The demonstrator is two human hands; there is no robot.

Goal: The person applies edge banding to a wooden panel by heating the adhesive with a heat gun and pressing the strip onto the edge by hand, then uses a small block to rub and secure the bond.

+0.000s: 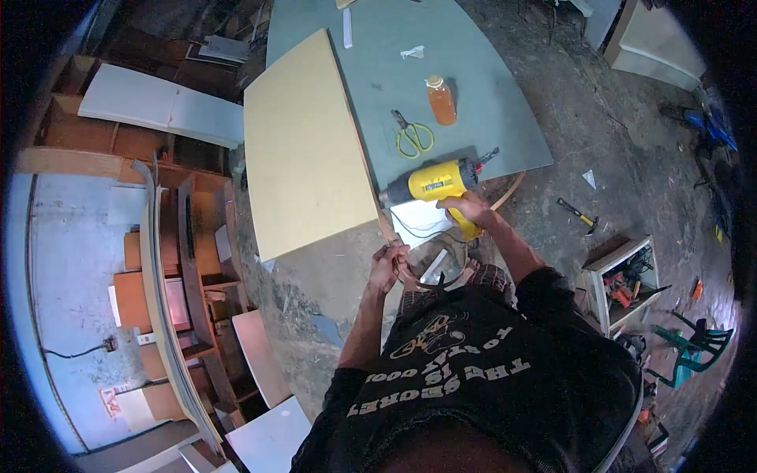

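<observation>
My right hand (471,211) is wrapped round the grip of a yellow heat gun (436,182). Its dark nozzle points left, at the near right corner of a pale yellow board (306,150) lying on a grey-green tabletop. At that corner my left hand (386,266) pinches a thin brown edging strip (385,228), which runs up to the board's edge. Slack strip loops below my hands, and a brown curve of what looks like the same strip shows right of the heat gun. A dark cord hangs under the gun, in front of something white.
On the tabletop (489,87) are yellow-handled scissors (413,139), a bottle of amber liquid (441,102) and a white scrap (412,53). A hammer (579,215) and a box of tools (627,284) lie on the floor at right. Wooden shelving (201,276) stands at left.
</observation>
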